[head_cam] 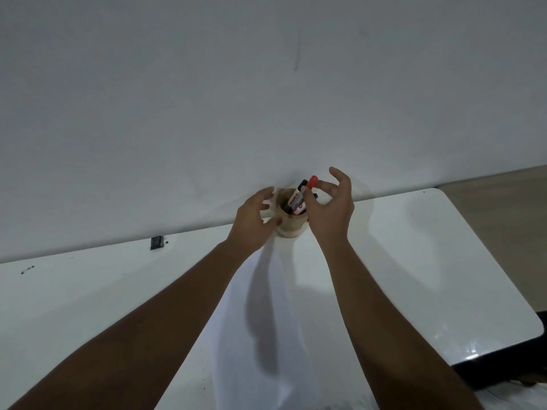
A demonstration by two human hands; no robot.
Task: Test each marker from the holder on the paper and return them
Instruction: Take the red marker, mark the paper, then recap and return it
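A round tan holder stands at the back of the white table, against the wall. Several markers lean in it: one with a red cap, one with a black cap, and a blue one mostly hidden. My left hand cups the holder's left side, fingers spread against it. My right hand is at the holder's right, thumb and forefinger pinching the red-capped marker just below its cap. A white sheet of paper lies between my forearms, running toward me.
The white table ends in a rounded corner at the right, with tan floor beyond. A small dark clip sits at the table's back edge on the left. A grey wall rises right behind the holder.
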